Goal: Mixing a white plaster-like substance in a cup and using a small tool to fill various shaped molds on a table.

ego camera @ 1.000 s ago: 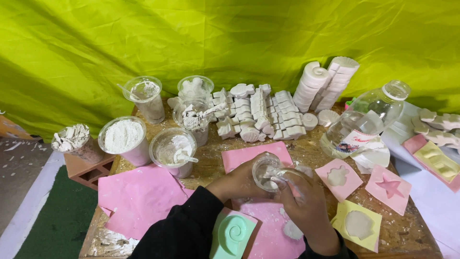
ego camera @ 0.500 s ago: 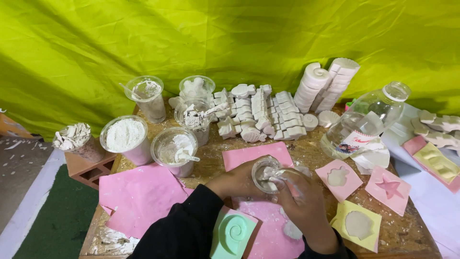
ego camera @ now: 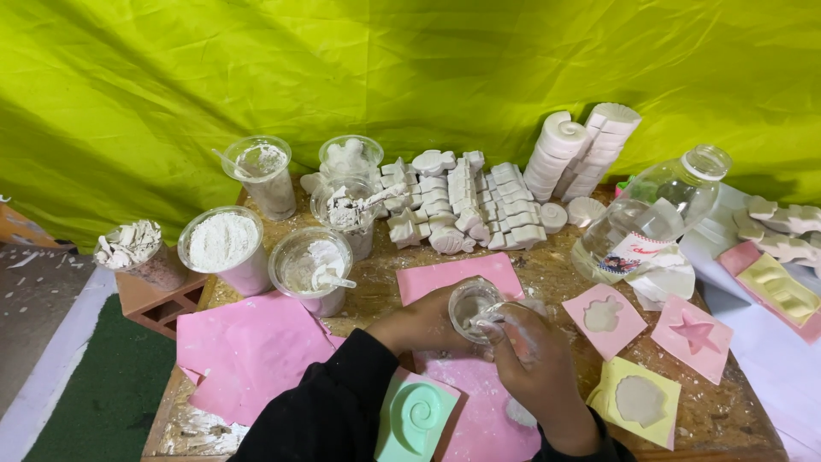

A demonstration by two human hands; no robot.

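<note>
Both hands meet just below the middle of the worktop [ego camera: 547, 274]. The left hand [ego camera: 419, 323] is wrapped around a small clear cup [ego camera: 473, 305], fingers closed on its side. The right hand [ego camera: 534, 359], dusted white, is curled over the cup's rim at its 4 o'clock, pinching what looks like a thin stirrer inside; I cannot tell exactly what it is. Under them lies a pink sheet [ego camera: 453, 278]. At 7 o'clock sits a green spiral mould [ego camera: 416, 417]. Toward 10 o'clock stand cups of white powder [ego camera: 224, 244]; at 12 o'clock, rows of white plaster casts [ego camera: 466, 201]; at 2 o'clock, a clear plastic bottle [ego camera: 654, 210].
</note>
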